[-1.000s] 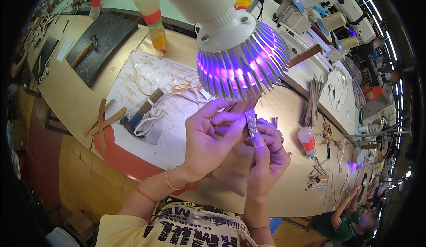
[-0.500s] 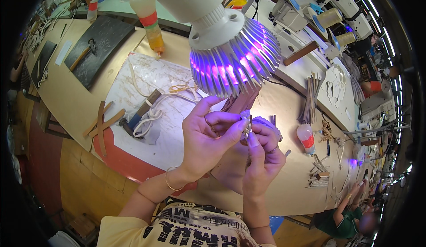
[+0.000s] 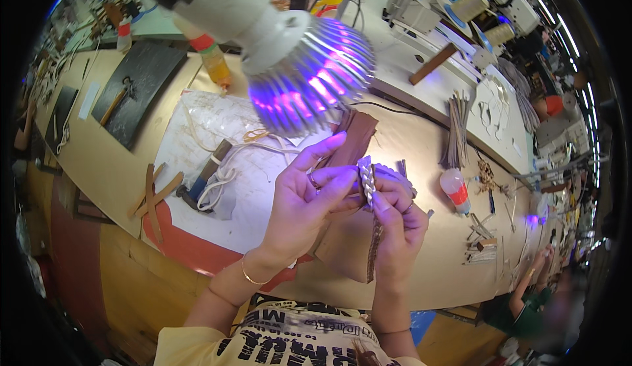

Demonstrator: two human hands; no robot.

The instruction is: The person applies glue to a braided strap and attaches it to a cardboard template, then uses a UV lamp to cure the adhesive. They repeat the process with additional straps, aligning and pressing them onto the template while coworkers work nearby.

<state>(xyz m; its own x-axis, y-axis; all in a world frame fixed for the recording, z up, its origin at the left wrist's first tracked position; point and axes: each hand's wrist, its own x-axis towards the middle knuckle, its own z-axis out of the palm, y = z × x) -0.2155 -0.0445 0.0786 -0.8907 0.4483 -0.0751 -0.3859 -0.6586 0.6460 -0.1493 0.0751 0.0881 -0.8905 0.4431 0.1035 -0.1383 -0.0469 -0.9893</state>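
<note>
A narrow braided strap (image 3: 367,176), pale on its plaited face and brown along its edge, stands upright between my hands under a lit lamp. My left hand (image 3: 301,200) pinches it from the left between thumb and fingers, the index finger raised. From the right, my right hand (image 3: 399,224) grips it lower down, thumb on the braid. A brown length of the strap hangs below my right thumb. Behind the fingers lies a stack of brown leather strips (image 3: 354,139). A pale scalloped piece (image 3: 395,175) shows partly past my right fingers.
The finned lamp (image 3: 316,70) with purple light hangs low above my hands. Left lie a hammer (image 3: 204,176), white cords and crossed brown strips (image 3: 155,198). A red-banded bottle (image 3: 455,191) is at right, near bundled strips (image 3: 457,129). Sewing machines with thread cones stand beyond.
The strap has been turned upright, so its braided face and hanging brown length now show. My left index finger has lifted. The lamp appears farther left as the view shifted.
</note>
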